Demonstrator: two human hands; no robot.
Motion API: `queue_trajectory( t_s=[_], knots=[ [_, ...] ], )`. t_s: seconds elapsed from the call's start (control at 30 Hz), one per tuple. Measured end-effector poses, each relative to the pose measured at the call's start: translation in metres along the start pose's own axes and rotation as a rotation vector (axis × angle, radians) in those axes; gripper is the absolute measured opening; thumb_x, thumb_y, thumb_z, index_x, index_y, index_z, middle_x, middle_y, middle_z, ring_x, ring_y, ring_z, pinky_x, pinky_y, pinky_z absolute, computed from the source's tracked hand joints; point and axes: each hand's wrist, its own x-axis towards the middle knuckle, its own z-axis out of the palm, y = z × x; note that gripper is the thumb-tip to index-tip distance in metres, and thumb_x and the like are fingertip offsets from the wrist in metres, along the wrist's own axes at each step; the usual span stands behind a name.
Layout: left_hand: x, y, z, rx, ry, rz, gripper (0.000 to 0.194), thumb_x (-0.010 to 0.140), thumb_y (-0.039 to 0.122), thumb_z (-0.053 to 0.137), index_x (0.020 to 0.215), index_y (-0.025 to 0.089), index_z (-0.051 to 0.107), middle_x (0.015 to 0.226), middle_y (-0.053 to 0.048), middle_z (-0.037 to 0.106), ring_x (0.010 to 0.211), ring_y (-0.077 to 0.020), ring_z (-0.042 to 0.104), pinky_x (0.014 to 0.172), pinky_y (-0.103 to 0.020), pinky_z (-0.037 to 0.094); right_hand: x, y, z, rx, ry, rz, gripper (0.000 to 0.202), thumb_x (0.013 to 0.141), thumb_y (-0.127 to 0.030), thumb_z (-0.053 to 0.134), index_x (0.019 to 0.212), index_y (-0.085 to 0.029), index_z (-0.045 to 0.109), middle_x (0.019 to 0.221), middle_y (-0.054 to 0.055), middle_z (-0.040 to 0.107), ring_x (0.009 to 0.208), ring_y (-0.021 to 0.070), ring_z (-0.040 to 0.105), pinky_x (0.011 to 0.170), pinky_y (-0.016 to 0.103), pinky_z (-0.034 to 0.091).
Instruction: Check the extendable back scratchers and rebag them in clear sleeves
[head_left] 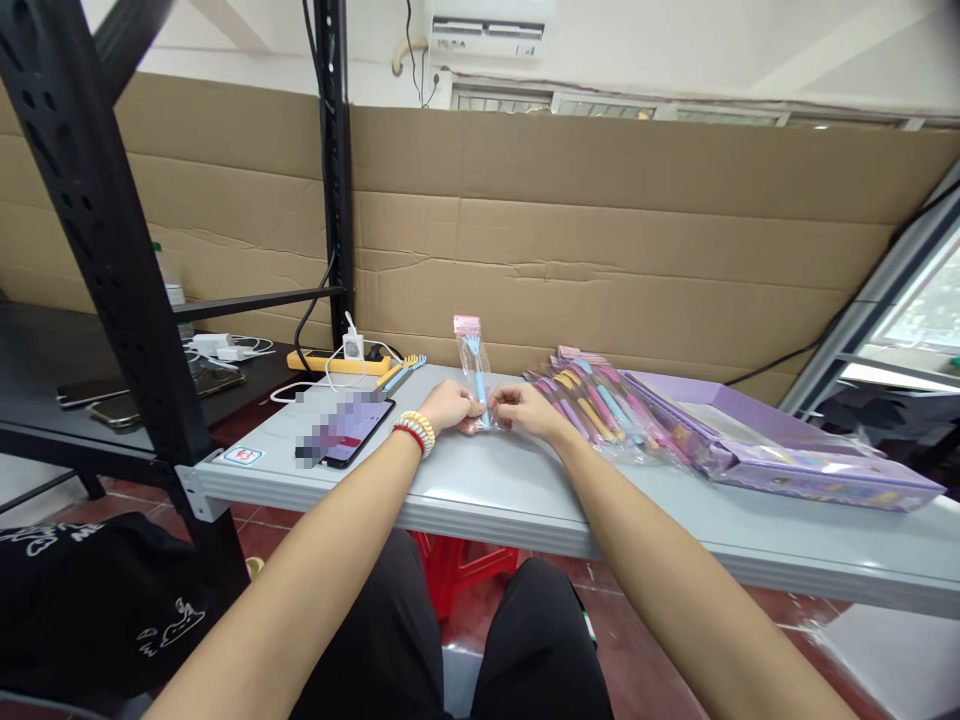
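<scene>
A clear plastic packet with a pink header holds a blue fork-ended stick (481,385) and stands upright above the grey table. My left hand (453,407) pinches its lower left side, with a yellow and red band on the wrist. My right hand (523,409) is closed at the packet's lower right edge, fingertips together on the plastic. To the right lies a pile of similar packets (600,405) with purple, yellow, blue and pink sticks. Two loose sticks (402,372), yellow and blue, lie at the back left.
A phone (360,428) lies on the table (495,500) left of my hands. Behind it is a yellow power strip (337,363) with cables. An open purple box (832,483) sits at the right. Black shelf posts (127,230) rise at the left; cardboard (600,230) stands behind.
</scene>
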Motion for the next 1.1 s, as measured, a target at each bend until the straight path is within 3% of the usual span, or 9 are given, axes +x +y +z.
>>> queue_trajectory(
  t_s=[0.2, 0.37, 0.47, 0.6, 0.8, 0.87, 0.97, 1.1],
  knots=[
    [-0.003, 0.003, 0.002, -0.033, -0.067, -0.025, 0.025, 0.078, 0.016, 0.066, 0.055, 0.012, 0.058, 0.048, -0.001, 0.059, 0.049, -0.0119, 0.060, 0.055, -0.024, 0.053, -0.004, -0.010, 0.002, -0.305, 0.062, -0.041, 0.037, 0.062, -0.051, 0.067, 0.057, -0.018, 0.052, 0.049, -0.004, 0.044, 0.049, 0.0081, 0.037, 0.049, 0.024, 0.026],
    [-0.006, 0.007, 0.002, -0.012, -0.113, -0.023, 0.034, 0.087, 0.031, 0.056, 0.061, 0.011, 0.059, 0.049, -0.002, 0.059, 0.048, -0.0128, 0.059, 0.050, -0.024, 0.051, -0.005, -0.012, 0.006, -0.527, 0.115, -0.033, 0.046, 0.058, -0.058, 0.070, 0.055, -0.018, 0.047, 0.049, -0.005, 0.042, 0.051, 0.0080, 0.033, 0.050, 0.024, 0.023],
    [-0.007, 0.008, 0.002, -0.043, -0.139, -0.007, 0.042, 0.088, 0.045, 0.053, 0.062, 0.012, 0.057, 0.049, -0.002, 0.057, 0.050, -0.0135, 0.060, 0.047, -0.023, 0.048, -0.003, -0.010, 0.010, -0.615, 0.170, -0.051, 0.046, 0.058, -0.056, 0.070, 0.055, -0.019, 0.042, 0.049, -0.005, 0.042, 0.051, 0.0082, 0.033, 0.050, 0.024, 0.022],
    [-0.007, 0.007, 0.001, -0.037, -0.151, 0.063, 0.052, 0.076, 0.063, 0.059, 0.065, 0.012, 0.058, 0.057, -0.003, 0.059, 0.056, -0.0131, 0.061, 0.044, -0.020, 0.043, -0.002, -0.010, 0.013, -0.650, 0.263, -0.099, 0.037, 0.061, -0.043, 0.066, 0.053, -0.021, 0.038, 0.049, -0.004, 0.042, 0.052, 0.0089, 0.033, 0.052, 0.025, 0.024],
    [-0.006, 0.009, -0.001, -0.065, -0.166, 0.195, 0.051, 0.082, 0.061, 0.051, 0.091, 0.012, 0.065, 0.101, -0.012, 0.067, 0.064, -0.0116, 0.062, 0.046, -0.020, 0.043, -0.008, -0.023, 0.008, -0.557, 0.623, -0.195, 0.030, 0.063, -0.034, 0.056, 0.051, -0.022, 0.031, 0.046, -0.003, 0.039, 0.049, 0.0097, 0.031, 0.051, 0.026, 0.027],
    [-0.005, 0.007, -0.003, 0.030, -0.084, 0.233, 0.048, 0.086, 0.056, 0.047, 0.098, 0.014, 0.065, 0.108, -0.012, 0.066, 0.066, -0.0120, 0.062, 0.049, -0.021, 0.045, -0.011, -0.027, -0.002, -0.559, 0.744, -0.205, 0.025, 0.060, -0.030, 0.055, 0.051, -0.022, 0.032, 0.046, -0.002, 0.040, 0.049, 0.0104, 0.033, 0.051, 0.026, 0.029],
    [-0.005, 0.002, -0.004, 0.432, 0.074, 0.320, 0.037, 0.087, 0.045, 0.049, 0.097, 0.015, 0.068, 0.105, -0.011, 0.069, 0.084, -0.0180, 0.064, 0.069, -0.025, 0.050, -0.016, -0.027, -0.025, -0.602, 0.924, -0.210, 0.021, 0.059, -0.028, 0.052, 0.052, -0.023, 0.033, 0.049, -0.001, 0.042, 0.051, 0.0117, 0.036, 0.054, 0.027, 0.032],
    [-0.007, -0.003, -0.003, 0.913, 0.080, 0.393, 0.029, 0.083, 0.035, 0.053, 0.096, 0.016, 0.071, 0.109, -0.012, 0.068, 0.102, -0.0247, 0.061, 0.090, -0.031, 0.046, -0.032, -0.019, -0.065, -0.724, 1.026, -0.137, 0.020, 0.060, -0.029, 0.052, 0.055, -0.023, 0.034, 0.052, -0.001, 0.043, 0.052, 0.0126, 0.038, 0.056, 0.028, 0.032]
  ],
)
